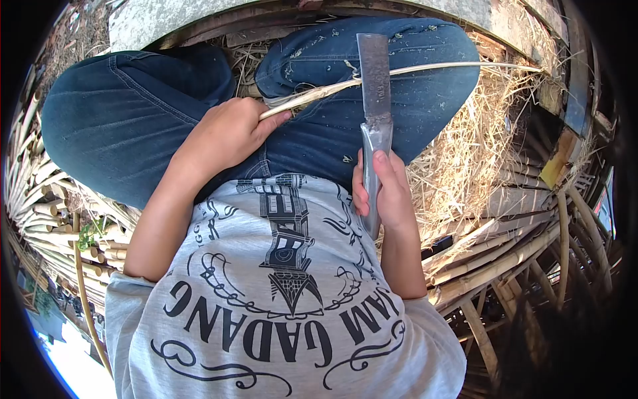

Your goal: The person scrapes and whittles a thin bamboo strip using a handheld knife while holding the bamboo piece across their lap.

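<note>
My left hand [234, 128] is closed around the near end of a long, thin pale strip [312, 95], which looks like split bamboo. The strip slants up to the right across my thighs, past the right knee. A broad flat blade with a squared tip [375, 73] stands over the strip, crossing it. Its grey handle [376, 139] runs down along the forearm, with my right hand [383, 185] wrapped round it. Whether blade and strip touch, I cannot tell. Small shavings dot the blue trousers [425, 86].
Pale shavings [458, 159] cover the ground at the right. Bamboo poles [492, 263] lie at the lower right, and more bamboo [46, 213] is stacked at the left. A grey board [159, 23] runs along the top. A yellow piece [553, 171] is at the far right.
</note>
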`<state>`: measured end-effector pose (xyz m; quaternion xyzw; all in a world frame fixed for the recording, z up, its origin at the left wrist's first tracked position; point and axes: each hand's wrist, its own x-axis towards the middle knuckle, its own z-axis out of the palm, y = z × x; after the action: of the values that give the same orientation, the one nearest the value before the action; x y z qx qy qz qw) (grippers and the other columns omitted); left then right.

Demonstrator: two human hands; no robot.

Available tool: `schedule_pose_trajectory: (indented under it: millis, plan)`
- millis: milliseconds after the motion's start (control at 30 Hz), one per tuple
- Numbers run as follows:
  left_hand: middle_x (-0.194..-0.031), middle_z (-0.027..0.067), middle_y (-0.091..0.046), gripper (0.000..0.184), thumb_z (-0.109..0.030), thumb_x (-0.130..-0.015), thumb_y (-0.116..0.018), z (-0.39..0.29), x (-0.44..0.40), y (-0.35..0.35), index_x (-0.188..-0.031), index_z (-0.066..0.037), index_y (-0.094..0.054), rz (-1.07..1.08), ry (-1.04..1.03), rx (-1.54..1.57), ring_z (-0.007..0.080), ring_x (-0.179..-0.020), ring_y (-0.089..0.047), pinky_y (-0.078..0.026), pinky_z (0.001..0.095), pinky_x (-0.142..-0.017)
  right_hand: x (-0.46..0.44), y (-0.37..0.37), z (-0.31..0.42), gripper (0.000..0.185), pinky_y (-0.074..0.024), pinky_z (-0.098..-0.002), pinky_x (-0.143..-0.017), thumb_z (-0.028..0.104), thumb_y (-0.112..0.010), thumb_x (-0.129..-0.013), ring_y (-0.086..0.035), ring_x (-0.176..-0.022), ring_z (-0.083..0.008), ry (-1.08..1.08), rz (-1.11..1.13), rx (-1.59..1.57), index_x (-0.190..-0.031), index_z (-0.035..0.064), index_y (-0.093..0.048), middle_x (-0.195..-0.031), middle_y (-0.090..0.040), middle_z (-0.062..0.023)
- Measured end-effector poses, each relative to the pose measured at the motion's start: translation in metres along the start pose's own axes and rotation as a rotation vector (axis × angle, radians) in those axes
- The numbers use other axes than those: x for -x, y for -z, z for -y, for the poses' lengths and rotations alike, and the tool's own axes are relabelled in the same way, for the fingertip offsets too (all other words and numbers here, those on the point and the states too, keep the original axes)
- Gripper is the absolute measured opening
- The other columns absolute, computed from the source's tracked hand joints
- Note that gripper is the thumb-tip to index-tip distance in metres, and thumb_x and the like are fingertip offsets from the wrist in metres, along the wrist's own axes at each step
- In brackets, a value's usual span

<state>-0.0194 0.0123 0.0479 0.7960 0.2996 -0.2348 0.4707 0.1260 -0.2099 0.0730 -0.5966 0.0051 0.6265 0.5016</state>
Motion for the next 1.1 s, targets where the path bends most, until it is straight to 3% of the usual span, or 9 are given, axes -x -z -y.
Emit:
schedule_pose_trajectory:
  millis: [167, 233, 400, 567, 767, 833, 900, 1033, 1100]
  plan:
    - [-0.065, 0.0265, -0.056, 0.046, -0.036, -0.099, -0.055, 0.0, -0.001, -0.001, -0.083, 0.005, -0.066, -0.026, -0.029, 0.02, 0.0449, -0.064, -0.056, -0.044, 0.0482, -0.063, 0.005, 0.012, 0.008, 0.037, -0.0388, -0.0224, -0.04, 0.038, -0.048, -0.103, -0.047, -0.043, -0.0086, 0.179, -0.292, -0.088, -0.109, 0.0019, -0.05, -0.059, -0.05, -0.0037]
    - [-0.065, 0.0265, -0.056, 0.046, -0.036, -0.099, -0.055, -0.001, -0.002, -0.003, -0.083, 0.005, -0.066, -0.021, -0.045, 0.027, 0.0448, -0.064, -0.056, -0.044, 0.0481, -0.063, 0.004, 0.008, 0.008, 0.037, -0.0386, -0.0225, -0.04, 0.033, -0.053, -0.102, -0.047, -0.044, -0.0066, 0.093, -0.216, 0.391, -0.116, -0.0011, -0.051, -0.06, -0.05, -0.0019]
    - [-0.065, 0.0264, -0.055, 0.046, -0.035, -0.099, -0.055, 0.002, -0.003, -0.002, -0.082, 0.006, -0.066, -0.053, -0.034, 0.0, 0.0449, -0.065, -0.056, -0.044, 0.048, -0.063, -0.001, 0.004, 0.003, 0.036, -0.0366, -0.0222, -0.04, 0.032, -0.052, -0.101, -0.046, -0.042, -0.0067, 0.029, -0.133, 0.285, -0.116, -0.0011, -0.052, -0.058, -0.05, -0.0013]
    - [-0.064, 0.0262, -0.055, 0.046, -0.035, -0.099, -0.055, 0.0, -0.001, -0.003, -0.082, 0.006, -0.066, -0.068, -0.041, -0.004, 0.0445, -0.064, -0.056, -0.044, 0.048, -0.062, 0.0, 0.007, -0.004, 0.043, -0.0376, -0.0244, -0.036, 0.047, -0.042, -0.102, -0.044, -0.037, -0.0118, -0.031, 0.141, 0.022, -0.096, 0.0048, -0.048, -0.054, -0.048, -0.0063]
    - [-0.063, 0.0257, -0.055, 0.046, -0.034, -0.099, -0.056, -0.001, -0.004, -0.004, -0.081, 0.007, -0.065, -0.032, -0.015, 0.024, 0.0438, -0.062, -0.055, -0.044, 0.0473, -0.062, -0.001, -0.001, 0.0, 0.037, -0.0392, -0.0237, -0.038, 0.039, -0.042, -0.104, -0.046, -0.04, -0.01, 0.29, -0.453, 0.045, -0.101, 0.0035, -0.05, -0.054, -0.047, -0.004]
    - [-0.063, 0.0254, -0.055, 0.047, -0.035, -0.099, -0.056, 0.001, -0.005, -0.005, -0.08, 0.007, -0.065, -0.034, -0.031, 0.039, 0.0436, -0.061, -0.055, -0.044, 0.0469, -0.062, 0.0, -0.013, -0.006, 0.031, -0.0385, -0.023, -0.039, 0.032, -0.047, -0.103, -0.046, -0.042, -0.0079, 0.089, -0.178, 0.424, -0.105, 0.0012, -0.051, -0.055, -0.049, -0.003]
    - [-0.062, 0.0251, -0.054, 0.048, -0.035, -0.099, -0.056, 0.004, -0.002, -0.007, -0.079, 0.007, -0.065, -0.098, -0.045, -0.001, 0.0431, -0.06, -0.054, -0.044, 0.0463, -0.061, 0.0, -0.011, -0.005, 0.037, -0.0378, -0.0226, -0.041, 0.031, -0.056, -0.1, -0.047, -0.043, -0.0056, 0.069, -0.191, 0.349, -0.117, -0.0018, -0.055, -0.059, -0.053, 0.0]
    - [-0.062, 0.0257, -0.054, 0.048, -0.035, -0.099, -0.055, 0.002, -0.002, -0.002, -0.08, 0.007, -0.065, -0.044, -0.026, -0.005, 0.0433, -0.06, -0.054, -0.044, 0.0462, -0.061, -0.005, 0.005, -0.008, 0.036, -0.0361, -0.0229, -0.039, 0.036, -0.053, -0.101, -0.045, -0.04, -0.0068, 0.045, -0.081, 0.284, -0.103, 0.0006, -0.054, -0.054, -0.05, -0.001]
    - [-0.063, 0.0262, -0.054, 0.048, -0.036, -0.099, -0.056, -0.001, -0.002, -0.002, -0.081, 0.007, -0.066, -0.04, -0.008, 0.01, 0.0438, -0.06, -0.054, -0.044, 0.0465, -0.061, -0.005, 0.018, -0.011, 0.038, -0.0376, -0.0237, -0.038, 0.042, -0.048, -0.102, -0.045, -0.038, -0.0089, -0.094, 0.261, -0.182, -0.096, 0.0037, -0.05, -0.053, -0.048, -0.0033]
